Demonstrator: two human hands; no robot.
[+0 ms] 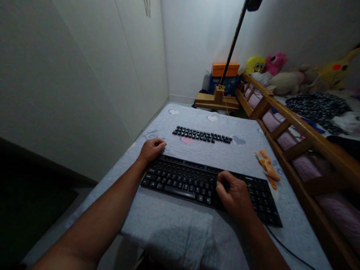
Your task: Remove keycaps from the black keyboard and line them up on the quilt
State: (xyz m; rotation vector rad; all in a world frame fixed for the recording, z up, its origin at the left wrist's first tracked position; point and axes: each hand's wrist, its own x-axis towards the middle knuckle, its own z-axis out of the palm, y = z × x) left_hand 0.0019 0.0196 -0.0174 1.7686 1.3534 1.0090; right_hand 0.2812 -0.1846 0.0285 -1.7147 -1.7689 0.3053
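I see the keyboard [180, 192] lying near, the left hand [151, 150] curled at its far left corner and the right hand [234, 193] bunched over its right half; whether either grips anything, I can't tell. A careless forward sweep could scatter the loose keys [194, 134] beyond.

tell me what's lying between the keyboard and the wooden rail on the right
In the head view, an orange cloth and what looks like a brush lie between the keyboard and the wooden rail.

Keyboard [194, 184] on sheet [168, 221]; keycaps [201, 135] behind; cloth [271, 173] right, apparently with brush [261, 161].
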